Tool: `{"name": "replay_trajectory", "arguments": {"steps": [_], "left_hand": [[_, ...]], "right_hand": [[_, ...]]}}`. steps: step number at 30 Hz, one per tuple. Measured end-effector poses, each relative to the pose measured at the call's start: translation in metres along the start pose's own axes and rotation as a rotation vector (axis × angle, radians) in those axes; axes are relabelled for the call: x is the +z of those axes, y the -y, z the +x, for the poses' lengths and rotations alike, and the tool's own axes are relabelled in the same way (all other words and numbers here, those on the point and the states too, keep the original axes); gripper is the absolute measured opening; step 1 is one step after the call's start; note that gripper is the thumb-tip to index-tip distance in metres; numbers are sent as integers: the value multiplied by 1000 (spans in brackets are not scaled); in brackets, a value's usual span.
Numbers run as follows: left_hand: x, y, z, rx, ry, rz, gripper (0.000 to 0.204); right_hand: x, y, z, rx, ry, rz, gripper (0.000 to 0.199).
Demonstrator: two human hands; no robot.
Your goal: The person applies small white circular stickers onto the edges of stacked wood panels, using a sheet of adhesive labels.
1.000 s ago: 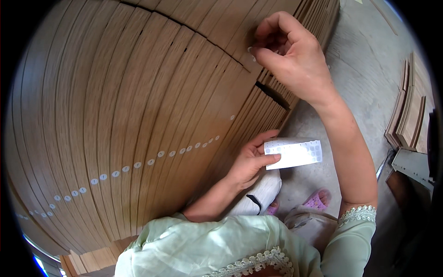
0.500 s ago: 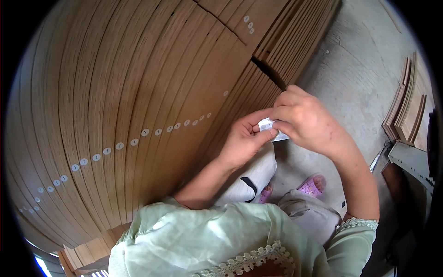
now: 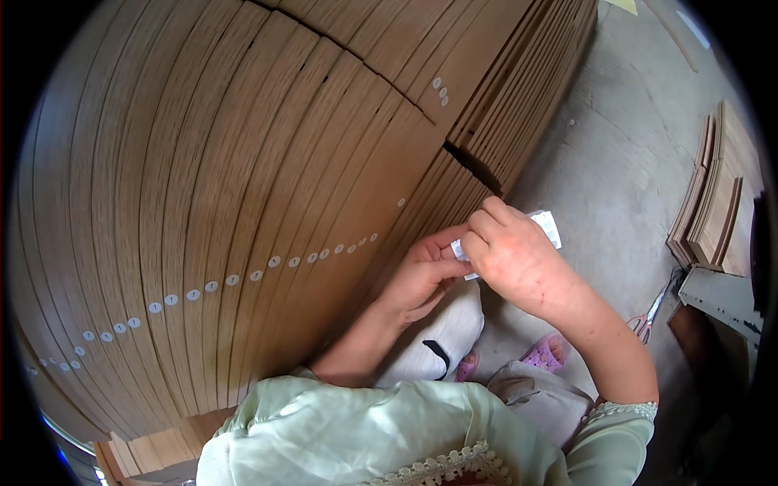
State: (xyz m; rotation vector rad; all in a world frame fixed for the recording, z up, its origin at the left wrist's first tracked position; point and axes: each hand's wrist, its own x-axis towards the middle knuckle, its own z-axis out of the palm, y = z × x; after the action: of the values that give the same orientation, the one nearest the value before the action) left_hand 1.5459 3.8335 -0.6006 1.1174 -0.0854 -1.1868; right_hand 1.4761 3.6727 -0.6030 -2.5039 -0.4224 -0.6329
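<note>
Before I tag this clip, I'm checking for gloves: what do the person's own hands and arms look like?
The left hand and right hand wear no gloves, and both forearms are bare. The pale green right sleeve ends in a scalloped, lacy trim.

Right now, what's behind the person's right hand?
The white sticker sheet shows on both sides of the right hand; the sheet's covered middle can't be seen.
</note>
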Motion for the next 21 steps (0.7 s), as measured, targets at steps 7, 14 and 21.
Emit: {"name": "replay_trajectory", "arguments": {"steps": [7,14,21], "left_hand": [[0,5,3,13,-51,-37,32],[6,4,2,-8,-196,92,42],[9,3,2,69,-251,118,52]], "right_hand": [[-12,-22,24,-59,-343,266,9],[-47,-52,91,393,-514,876,10],[-49,-44,90,387,-486,745,8]]}}
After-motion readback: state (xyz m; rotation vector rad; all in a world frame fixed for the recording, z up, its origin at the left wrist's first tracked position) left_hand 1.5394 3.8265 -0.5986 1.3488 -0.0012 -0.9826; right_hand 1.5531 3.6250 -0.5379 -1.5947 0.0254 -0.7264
